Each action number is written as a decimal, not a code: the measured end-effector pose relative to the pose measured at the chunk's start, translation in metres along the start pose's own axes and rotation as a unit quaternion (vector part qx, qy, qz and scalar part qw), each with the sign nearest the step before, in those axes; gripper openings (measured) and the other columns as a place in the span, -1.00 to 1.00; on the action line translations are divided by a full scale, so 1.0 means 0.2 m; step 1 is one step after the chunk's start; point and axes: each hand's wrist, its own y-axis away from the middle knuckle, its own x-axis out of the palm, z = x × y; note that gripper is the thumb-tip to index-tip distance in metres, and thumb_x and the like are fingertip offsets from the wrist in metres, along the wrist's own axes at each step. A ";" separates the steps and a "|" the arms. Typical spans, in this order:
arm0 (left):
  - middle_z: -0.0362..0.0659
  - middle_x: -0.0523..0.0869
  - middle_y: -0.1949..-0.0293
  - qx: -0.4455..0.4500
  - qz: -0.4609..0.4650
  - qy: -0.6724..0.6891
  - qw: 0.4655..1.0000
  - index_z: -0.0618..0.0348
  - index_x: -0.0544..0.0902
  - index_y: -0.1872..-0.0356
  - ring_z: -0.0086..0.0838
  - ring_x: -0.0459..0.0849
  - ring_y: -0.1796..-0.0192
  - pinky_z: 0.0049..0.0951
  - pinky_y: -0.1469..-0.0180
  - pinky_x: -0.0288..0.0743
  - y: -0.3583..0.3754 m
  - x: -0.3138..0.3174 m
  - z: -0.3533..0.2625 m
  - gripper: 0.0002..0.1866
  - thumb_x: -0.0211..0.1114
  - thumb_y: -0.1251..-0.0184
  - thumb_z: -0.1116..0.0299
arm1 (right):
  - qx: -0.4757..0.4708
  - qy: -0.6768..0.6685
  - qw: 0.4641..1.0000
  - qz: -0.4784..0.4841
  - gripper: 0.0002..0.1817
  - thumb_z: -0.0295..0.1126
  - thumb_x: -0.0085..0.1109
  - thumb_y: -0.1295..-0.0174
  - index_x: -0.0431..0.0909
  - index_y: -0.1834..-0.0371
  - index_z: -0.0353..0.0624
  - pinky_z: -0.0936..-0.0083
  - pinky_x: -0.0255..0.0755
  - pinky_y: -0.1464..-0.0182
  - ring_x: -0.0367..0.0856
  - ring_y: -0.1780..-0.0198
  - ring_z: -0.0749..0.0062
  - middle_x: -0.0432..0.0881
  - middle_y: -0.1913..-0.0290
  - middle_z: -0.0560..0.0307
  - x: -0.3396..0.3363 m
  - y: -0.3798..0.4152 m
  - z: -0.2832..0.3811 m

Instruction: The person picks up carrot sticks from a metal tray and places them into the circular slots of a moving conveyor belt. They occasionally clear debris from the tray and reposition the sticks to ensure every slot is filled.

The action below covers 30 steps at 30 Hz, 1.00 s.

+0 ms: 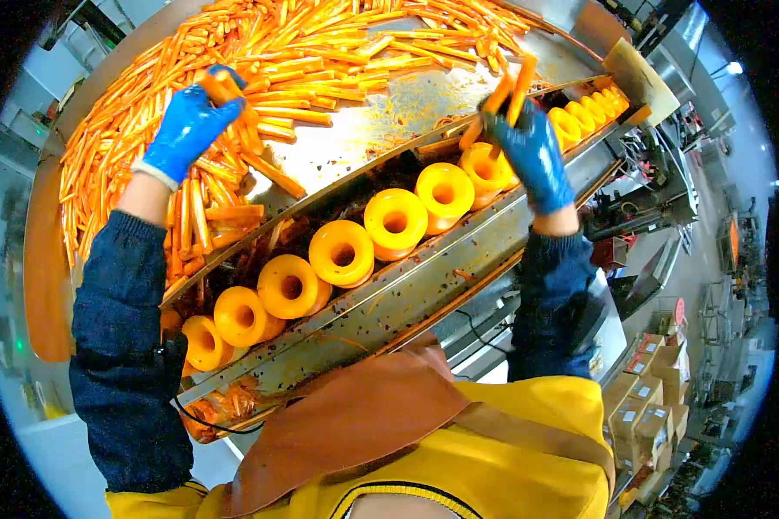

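Note:
My left hand (190, 125), in a blue glove, is closed around a few orange food sticks (220, 86) over the left side of the heap. Beneath and around it lie many more loose sticks (307, 89) of the same kind. My right hand (531, 149), gloved in darker, wet-looking blue, grips several orange sticks (521, 90) that point up between its fingers. It hangs over the row of yellow round funnels (395, 223), right by one funnel (486, 167) that it partly covers. The funnels have open holes facing up.
A wide metal tray (355, 143) carries the heap. A metal rail (389, 285) flecked with dark bits runs along the funnels on my side. A tan block (642, 82) stands at the row's far right end. Cardboard boxes (653, 432) are stacked at lower right.

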 end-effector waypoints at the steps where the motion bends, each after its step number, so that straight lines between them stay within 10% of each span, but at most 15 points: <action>1: -0.13 0.69 0.29 0.014 -0.059 0.086 0.994 0.15 0.60 0.15 -0.37 0.67 0.22 -0.37 0.11 0.52 0.01 -0.01 0.02 -0.71 0.28 -0.14 0.25 | 0.026 -0.046 0.999 -0.009 -0.65 -0.21 0.25 -0.07 0.55 0.16 -0.22 0.39 0.49 0.27 0.64 0.31 0.33 0.65 0.33 -0.04 0.05 0.10 -0.01; 3: -0.35 0.62 0.34 0.002 -0.132 0.213 0.968 0.13 0.59 0.11 -0.61 0.54 0.36 -0.56 0.30 0.46 0.06 -0.04 -0.09 -0.76 0.29 -0.21 0.33 | 0.027 0.106 0.993 0.040 -0.64 -0.19 0.27 -0.09 0.56 0.18 -0.24 0.37 0.48 0.27 0.63 0.32 0.29 0.65 0.37 0.02 0.14 0.21 -0.11; 9: -0.39 0.56 0.44 -0.111 -0.170 0.368 0.907 0.07 0.59 0.09 -0.81 0.26 0.59 -0.71 0.58 0.02 0.25 -0.10 -0.29 -0.74 0.30 -0.18 0.34 | 0.043 -0.105 0.992 -0.051 -0.64 -0.21 0.36 -0.05 0.58 0.19 -0.22 0.42 0.49 0.28 0.61 0.37 0.34 0.66 0.39 0.08 0.42 0.39 -0.11; 12: -0.22 0.59 0.03 -0.109 -0.146 0.351 0.919 0.15 0.52 -0.03 -0.57 0.56 0.02 -0.60 0.05 0.44 0.39 -0.12 -0.40 -0.68 0.20 -0.23 0.48 | 0.036 0.083 0.996 -0.024 -0.39 -0.01 0.46 0.15 0.53 0.13 -0.22 0.31 0.50 0.19 0.61 0.25 0.03 0.65 0.31 -0.07 0.42 0.43 -0.03; 13: -0.20 0.59 0.03 -0.183 -0.161 0.511 0.825 0.16 0.50 -0.05 -0.53 0.56 0.01 -0.60 0.05 0.44 0.41 -0.12 -0.47 -0.66 0.20 -0.22 0.46 | -0.035 0.143 0.985 -0.086 -0.45 -0.07 0.45 0.11 0.54 0.14 -0.22 0.34 0.50 0.16 0.61 0.20 0.09 0.64 0.26 -0.05 0.42 0.42 0.01; 15: -0.21 0.58 0.03 -0.114 -0.145 0.558 0.809 0.15 0.49 -0.05 -0.52 0.57 0.02 -0.59 0.07 0.46 0.46 -0.06 -0.53 -0.66 0.21 -0.23 0.39 | -0.028 0.101 0.987 -0.121 -0.51 -0.18 0.40 0.02 0.52 0.07 -0.21 0.42 0.50 0.13 0.62 0.18 0.24 0.63 0.19 -0.01 0.39 0.45 0.16; 17: -0.21 0.56 0.07 -0.124 -0.148 0.623 0.758 0.14 0.44 -0.08 -0.51 0.57 0.05 -0.57 0.06 0.47 0.51 0.06 -0.60 -0.62 0.20 -0.23 0.35 | -0.010 -0.129 0.991 0.044 -0.58 -0.38 0.32 -0.07 0.50 -0.03 -0.20 0.62 0.43 0.10 0.53 0.22 0.53 0.63 0.19 0.14 0.45 0.48 0.22; 20: -0.29 0.58 0.20 -0.155 -0.096 0.692 0.698 0.12 0.53 0.07 -0.60 0.53 0.17 -0.58 0.10 0.42 0.62 0.28 -0.76 -0.72 0.24 -0.17 0.47 | 0.037 -0.430 0.856 0.285 -0.45 0.03 0.08 -0.25 0.46 -0.09 -0.22 0.62 0.41 0.18 0.55 0.27 0.53 0.63 0.20 0.20 0.61 0.61 0.31; 21: -0.27 0.58 0.20 -0.113 -0.067 0.628 0.767 0.13 0.52 0.06 -0.59 0.54 0.15 -0.55 0.08 0.43 0.66 0.35 -0.78 -0.72 0.25 -0.18 0.46 | 0.036 -0.429 0.856 0.287 -0.45 0.03 0.08 -0.25 0.46 -0.09 -0.22 0.62 0.41 0.18 0.55 0.27 0.53 0.63 0.20 0.20 0.63 0.63 0.33; 26: -0.24 0.59 0.19 -0.116 -0.035 0.707 0.697 0.17 0.52 0.07 -0.58 0.55 0.12 -0.57 0.05 0.45 0.71 0.42 -0.78 -0.78 0.19 -0.29 0.41 | 0.191 -0.628 0.740 0.145 -0.75 -0.29 0.14 -0.24 0.55 0.08 -0.14 0.66 0.46 0.27 0.59 0.25 0.53 0.62 0.22 0.23 0.66 0.62 0.45; 30: -0.26 0.61 0.22 -0.148 0.019 0.638 0.756 0.15 0.54 0.03 -0.64 0.55 0.17 -0.63 0.22 0.45 0.74 0.37 -0.78 -0.75 0.15 -0.33 0.30 | 0.198 -0.578 0.789 0.061 -0.78 -0.37 0.19 -0.17 0.54 0.13 -0.12 0.65 0.46 0.14 0.58 0.12 0.51 0.61 0.15 0.20 0.60 0.63 0.38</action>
